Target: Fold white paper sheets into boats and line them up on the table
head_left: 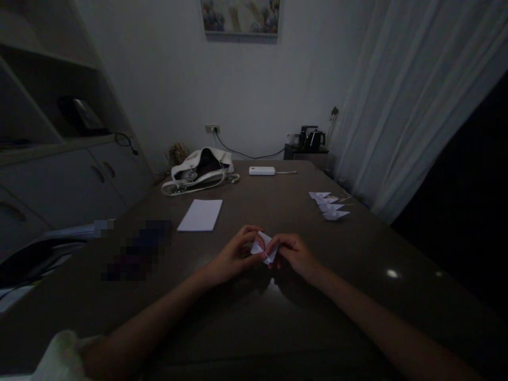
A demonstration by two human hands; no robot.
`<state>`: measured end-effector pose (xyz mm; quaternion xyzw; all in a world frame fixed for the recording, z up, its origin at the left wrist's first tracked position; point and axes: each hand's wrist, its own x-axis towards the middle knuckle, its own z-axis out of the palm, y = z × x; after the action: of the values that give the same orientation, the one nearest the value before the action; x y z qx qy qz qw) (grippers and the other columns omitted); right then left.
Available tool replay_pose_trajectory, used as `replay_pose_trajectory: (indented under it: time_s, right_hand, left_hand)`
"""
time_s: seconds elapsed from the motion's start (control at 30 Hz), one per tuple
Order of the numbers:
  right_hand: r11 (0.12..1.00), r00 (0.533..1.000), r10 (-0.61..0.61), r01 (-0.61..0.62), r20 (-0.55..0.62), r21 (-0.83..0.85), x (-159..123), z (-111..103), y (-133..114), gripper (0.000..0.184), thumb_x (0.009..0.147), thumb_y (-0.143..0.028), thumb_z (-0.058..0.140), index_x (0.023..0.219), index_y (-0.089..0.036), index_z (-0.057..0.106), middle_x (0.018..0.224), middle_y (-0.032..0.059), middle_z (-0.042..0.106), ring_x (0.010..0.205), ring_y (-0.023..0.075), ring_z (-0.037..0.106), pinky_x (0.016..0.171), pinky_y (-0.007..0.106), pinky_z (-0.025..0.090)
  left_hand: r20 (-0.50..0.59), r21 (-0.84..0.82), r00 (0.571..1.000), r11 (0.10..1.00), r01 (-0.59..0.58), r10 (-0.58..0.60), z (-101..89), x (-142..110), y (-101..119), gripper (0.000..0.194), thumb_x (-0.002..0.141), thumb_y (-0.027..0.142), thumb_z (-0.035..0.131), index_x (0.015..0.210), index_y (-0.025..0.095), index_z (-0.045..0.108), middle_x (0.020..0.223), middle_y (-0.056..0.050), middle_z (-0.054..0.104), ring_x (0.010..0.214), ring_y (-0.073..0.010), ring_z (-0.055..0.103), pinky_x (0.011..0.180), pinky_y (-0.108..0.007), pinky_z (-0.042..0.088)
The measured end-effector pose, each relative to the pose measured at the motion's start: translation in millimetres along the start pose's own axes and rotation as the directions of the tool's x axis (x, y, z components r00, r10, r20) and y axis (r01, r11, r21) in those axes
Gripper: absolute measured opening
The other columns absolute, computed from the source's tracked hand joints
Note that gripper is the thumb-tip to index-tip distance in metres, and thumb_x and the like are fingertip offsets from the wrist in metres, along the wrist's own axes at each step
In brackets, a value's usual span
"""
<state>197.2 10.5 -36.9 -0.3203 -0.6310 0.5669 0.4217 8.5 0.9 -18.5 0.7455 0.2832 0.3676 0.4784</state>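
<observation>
Sleeve (63, 357) in the lower left corner, my forearms coming in from both lower corners, table (238, 323) under them. Near edge shows only faintly along the bottom of the frame. Elbow room: dark tabletop runs out on both sides of my wrists.

Centre of frame, just below the middle: folded paper (271, 255), between my two hands. Left hand (238, 250) pinches it from its left side, thumb along the bottom. Right hand (296, 254) grips the right side, index finger pressing in near the middle. Both grips closed on the paper. Part is white, small, angular, corner pointing up, creases meeting near my fingertips. My fingers cover much of it, so can't tell the full shape. Reflection sits below the hands on the glossy top; can't tell if the paper touches the table.

Left of centre: pixelated dark patch (145, 246), then paper stack (200, 215), squared up, well apart from my left hand. Right of centre: four folded paper pieces (335, 215), pointed ends, lined up close together near the right table edge, well apart from my right hand.

Farther up: white bag (188, 180) gaping at upper left of the tabletop, white device (262, 171) with a strap near the far edge. Behind: wall, outlet (212, 128), black kettle (316, 138) at upper right, curtain (373, 100) beyond the right edge.
</observation>
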Motion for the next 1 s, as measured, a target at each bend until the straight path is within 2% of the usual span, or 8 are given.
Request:
replay_pose_trajectory:
  time_s: [0.13,0.23,0.43,0.53,0.63,0.73,0.83,1.0]
  right_hand:
    - [1.0,1.0,-0.007,0.007,0.008,-0.027,0.7,0.1,0.7,0.019,0.076,-0.021,0.047,0.067,-0.017,0.063,0.053,-0.001,0.06,0.045,0.0099,0.057,0.042,0.018,0.041]
    - [0.999,1.0,-0.01,0.01,0.014,-0.038,-0.9,0.3,-1.9,0.018,0.076,-0.021,0.047,0.07,-0.016,0.064,0.055,-0.0005,0.06,0.047,0.0099,0.058,0.043,0.019,0.042]
    - [1.0,1.0,0.014,-0.014,-0.003,-0.016,-6.0,0.7,-11.0,0.017,0.079,-0.026,0.047,0.08,-0.017,0.061,0.068,0.0016,0.062,0.058,0.013,0.062,0.045,0.02,0.044]
    - [0.992,0.997,-0.05,0.044,-0.051,-0.119,-6.4,1.8,-10.1,0.014,0.078,-0.03,0.057,0.082,-0.017,0.061,0.082,0.0031,0.062,0.063,0.0125,0.061,0.047,0.021,0.047]
    - [0.976,0.984,-0.146,0.126,-0.104,-0.18,-5.3,2.6,-6.2,0.016,0.07,-0.027,0.069,0.081,-0.018,0.061,0.106,0.0046,0.055,0.079,0.0131,0.062,0.062,0.024,0.053]
    - [0.985,0.982,-0.16,0.152,-0.102,-0.084,-4.3,2.2,-3.6,0.024,0.065,-0.024,0.075,0.082,-0.02,0.059,0.104,0.0026,0.053,0.085,0.014,0.062,0.075,0.028,0.053]
    - [0.994,0.992,-0.107,0.109,-0.072,0.019,-4.0,0.9,-3.3,0.031,0.061,-0.025,0.078,0.083,-0.02,0.056,0.102,0.0013,0.053,0.084,0.0142,0.063,0.075,0.03,0.053]
    - [0.991,0.988,-0.132,0.134,-0.084,0.018,-4.1,0.8,-4.3,0.027,0.064,-0.022,0.076,0.083,-0.019,0.057,0.109,0.0021,0.048,0.087,0.0139,0.062,0.078,0.03,0.052]
  left_hand:
    - [0.0,0.058,1.0,0.998,-0.02,0.02,-1.4,-0.2,3.2,0.012,0.083,0.027,0.06,0.089,0.018,0.058,0.117,-0.007,0.04,0.107,-0.0198,0.05,0.09,-0.033,0.046]
    - [0.013,0.169,0.998,0.983,-0.069,0.067,-3.8,-0.4,6.6,0.01,0.085,0.027,0.057,0.089,0.018,0.058,0.117,-0.007,0.041,0.109,-0.0198,0.049,0.091,-0.032,0.045]
    - [-0.055,0.464,0.98,0.874,-0.147,0.194,-8.3,0.0,5.7,0.006,0.085,0.023,0.058,0.085,0.018,0.06,0.12,-0.008,0.043,0.115,-0.0222,0.044,0.097,-0.036,0.04]
    - [-0.05,0.51,0.972,0.842,-0.174,0.231,-8.3,-0.1,3.2,0.006,0.085,0.023,0.056,0.085,0.018,0.06,0.12,-0.008,0.043,0.11,-0.022,0.049,0.093,-0.037,0.043]
    - [-0.035,0.544,0.964,0.814,-0.203,0.264,-7.8,-0.5,1.1,0.005,0.085,0.023,0.057,0.086,0.019,0.06,0.119,-0.008,0.043,0.107,-0.022,0.051,0.092,-0.038,0.045]
    - [-0.033,0.586,0.954,0.779,-0.222,0.297,-7.7,-0.9,-0.2,0.004,0.084,0.021,0.057,0.087,0.019,0.06,0.12,-0.008,0.042,0.109,-0.0226,0.05,0.091,-0.039,0.046]
    - [-0.008,0.603,0.948,0.758,-0.248,0.317,-7.9,-1.1,0.2,0.005,0.085,0.02,0.056,0.089,0.02,0.06,0.124,-0.008,0.04,0.111,-0.0223,0.05,0.092,-0.039,0.046]
    - [0.052,0.628,0.952,0.731,-0.267,0.303,-7.0,-0.4,1.2,0.009,0.085,0.021,0.057,0.093,0.02,0.06,0.127,-0.009,0.038,0.114,-0.0233,0.049,0.093,-0.038,0.046]
